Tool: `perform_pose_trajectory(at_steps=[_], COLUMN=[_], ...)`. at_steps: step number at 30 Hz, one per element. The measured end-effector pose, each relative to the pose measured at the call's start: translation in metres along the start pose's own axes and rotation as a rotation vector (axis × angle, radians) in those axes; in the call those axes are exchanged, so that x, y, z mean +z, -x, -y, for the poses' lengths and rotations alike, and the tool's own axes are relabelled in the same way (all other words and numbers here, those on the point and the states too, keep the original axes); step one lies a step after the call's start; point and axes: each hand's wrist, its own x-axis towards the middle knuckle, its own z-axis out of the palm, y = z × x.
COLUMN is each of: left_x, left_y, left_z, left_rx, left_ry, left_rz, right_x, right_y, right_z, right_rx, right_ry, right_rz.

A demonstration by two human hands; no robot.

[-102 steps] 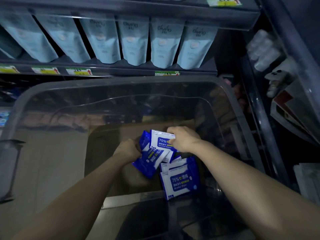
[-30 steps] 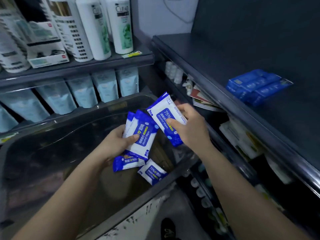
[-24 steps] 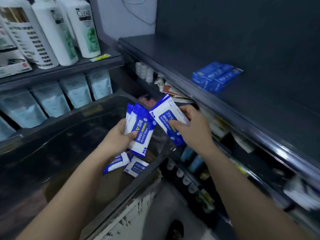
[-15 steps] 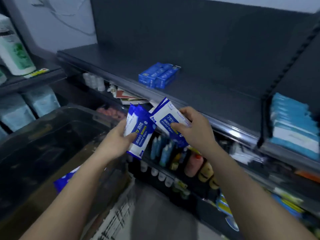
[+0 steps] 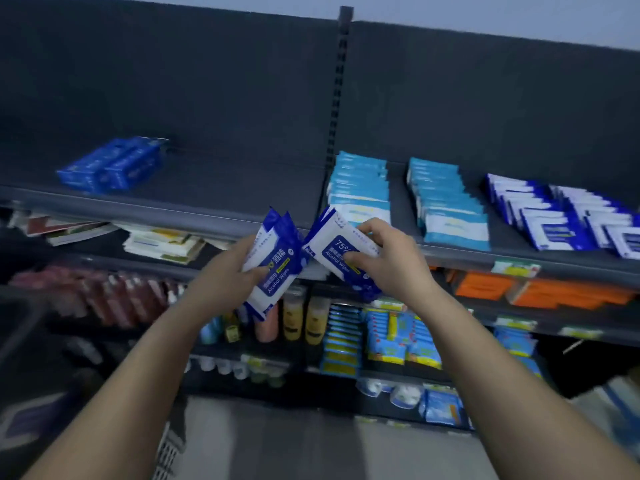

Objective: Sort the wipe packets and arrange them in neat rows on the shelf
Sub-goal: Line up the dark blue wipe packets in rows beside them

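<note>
The left hand (image 5: 227, 271) grips a small stack of wipe packets (image 5: 277, 258), thumb curled across the front. Just right of it, the right hand (image 5: 393, 261) pinches a packet marked 75% (image 5: 332, 244). Both are held near the front edge of the dark shelf (image 5: 207, 188). On the shelf, blue packets (image 5: 110, 164) lie far left. To the right stand rows of light-blue packs (image 5: 446, 206) and blue-and-white packs (image 5: 561, 220).
</note>
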Motion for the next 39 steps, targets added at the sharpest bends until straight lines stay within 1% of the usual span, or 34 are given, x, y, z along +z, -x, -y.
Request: perform_pose_trajectory(at_steps=[7, 13, 18, 26, 31, 35, 39], left_x=[0.109, 0.18, 0.234, 0.328, 0.379, 0.407, 0.427], left_y=[-0.012, -0.033, -0.067, -0.136, -0.174, -0.2, -0.218], left_z=[-0.09, -0.164, -0.222, -0.305, -0.347, -0.368, -0.376], left_rx=[0.08, 0.198, 0.314, 0.449, 0.452, 0.429, 0.366], left_ry=[-0.078, -0.184, -0.261, -0.244, -0.231, -0.281, -0.39], left_rz=[0.066, 0.172, 0.236, 0.324, 0.405, 0.455, 0.519], right_x=[-0.105, -0.18, -0.235, -0.321, -0.373, -0.398, -0.416], right_y=[0.036, 0.054, 0.05, 0.021, -0.003, -0.025, -0.046], right_z=[-0.1, -0.169, -0.228, -0.316, -0.366, -0.4, -0.434], right_rx=[0.092, 0.183, 0.254, 0.321, 0.375, 0.38, 0.381], right_ry=[0.061, 0.049, 0.034, 0.105, 0.163, 0.243, 0.305], right_rz=[-0.075, -0.126, -0.183, -0.207, -0.15, -0.101, 0.046])
